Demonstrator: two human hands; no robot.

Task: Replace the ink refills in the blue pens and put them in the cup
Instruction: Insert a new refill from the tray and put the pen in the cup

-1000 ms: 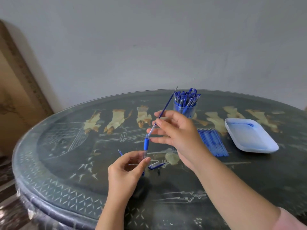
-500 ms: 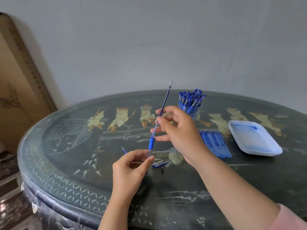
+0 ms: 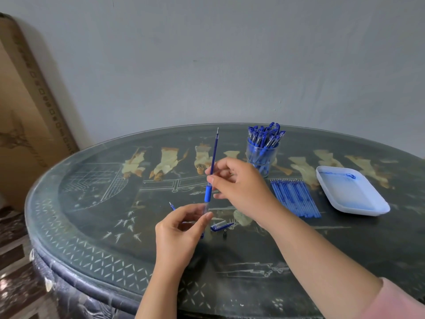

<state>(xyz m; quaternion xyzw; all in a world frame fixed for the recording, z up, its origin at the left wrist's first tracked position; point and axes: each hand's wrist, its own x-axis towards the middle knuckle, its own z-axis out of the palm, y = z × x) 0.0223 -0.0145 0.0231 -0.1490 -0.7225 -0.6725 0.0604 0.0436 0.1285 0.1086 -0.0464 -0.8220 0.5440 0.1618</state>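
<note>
Above the dark round table, my left hand pinched a clear blue-sleeved pen barrel; my right hand pinched the thin blue refill sticking up from it toward twelve o'clock. The clear cup of pens stood at one o'clock.

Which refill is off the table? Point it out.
The refill pinched by the right hand, sticking up from the pen the left hand holds; the other refills lie flat on the table.
</note>
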